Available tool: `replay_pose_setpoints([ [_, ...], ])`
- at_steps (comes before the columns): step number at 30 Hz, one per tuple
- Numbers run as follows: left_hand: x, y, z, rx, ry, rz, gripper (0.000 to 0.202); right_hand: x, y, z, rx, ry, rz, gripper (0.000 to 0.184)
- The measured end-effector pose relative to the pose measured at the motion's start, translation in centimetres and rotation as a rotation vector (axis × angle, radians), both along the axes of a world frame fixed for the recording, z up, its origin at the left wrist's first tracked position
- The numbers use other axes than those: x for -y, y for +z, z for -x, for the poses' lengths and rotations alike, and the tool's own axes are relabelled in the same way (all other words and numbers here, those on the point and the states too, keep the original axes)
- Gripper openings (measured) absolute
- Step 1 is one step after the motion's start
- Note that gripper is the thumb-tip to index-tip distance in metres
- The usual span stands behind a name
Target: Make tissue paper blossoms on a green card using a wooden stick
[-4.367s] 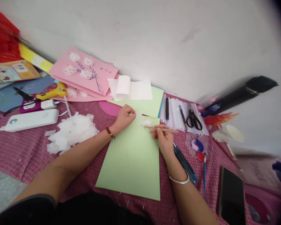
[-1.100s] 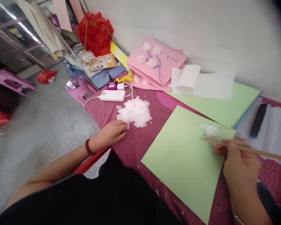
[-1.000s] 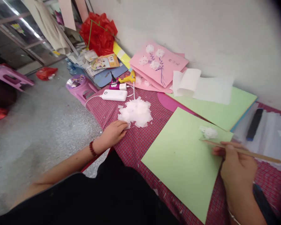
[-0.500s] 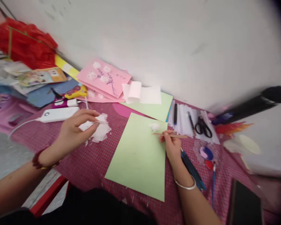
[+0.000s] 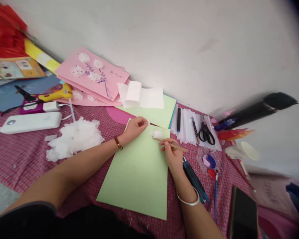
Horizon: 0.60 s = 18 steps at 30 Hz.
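A sheet of light green paper (image 5: 137,179) lies in front of me, with a small white paper puff (image 5: 156,134) near its top right corner. My left hand (image 5: 136,128) is over the sheet's upper edge, thumb and fingers pinched; a sliver of white paper shows at the fingertips. My right hand (image 5: 173,154) grips a thin wooden stick (image 5: 178,147), its tip at the lower edge of the puff. To the left, a heap of white tissue paper pieces (image 5: 73,137) rests on the checked tablecloth.
Pink cards with white paper blossoms (image 5: 94,74), a yellow glue gun (image 5: 57,94) and a white power bank (image 5: 32,122) are left. At right are black scissors (image 5: 206,133), blue-handled brushes (image 5: 195,181), a paint palette (image 5: 209,161) and a phone (image 5: 243,214). The wall stands behind.
My left hand has moved right, from the tissue pieces to the green sheet beside the puff. My right hand keeps the stick by the puff. The view has shifted to the right.
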<state>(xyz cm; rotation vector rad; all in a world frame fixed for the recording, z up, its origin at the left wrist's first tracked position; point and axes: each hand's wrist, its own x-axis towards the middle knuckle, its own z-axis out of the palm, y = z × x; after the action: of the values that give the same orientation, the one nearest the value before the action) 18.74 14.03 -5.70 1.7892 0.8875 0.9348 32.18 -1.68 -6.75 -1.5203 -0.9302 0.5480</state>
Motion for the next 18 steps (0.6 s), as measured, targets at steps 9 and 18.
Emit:
replay_pose_setpoints([
  [9, -0.82, -1.07, 0.35, -0.012, -0.017, 0.016, 0.008, -0.19, 0.19, -0.14, -0.001, -0.03, 0.002, 0.021],
  [18, -0.54, -0.7, 0.68, -0.125, -0.058, -0.473, 0.011, -0.17, 0.1, -0.13, -0.057, -0.081, -0.004, 0.023],
])
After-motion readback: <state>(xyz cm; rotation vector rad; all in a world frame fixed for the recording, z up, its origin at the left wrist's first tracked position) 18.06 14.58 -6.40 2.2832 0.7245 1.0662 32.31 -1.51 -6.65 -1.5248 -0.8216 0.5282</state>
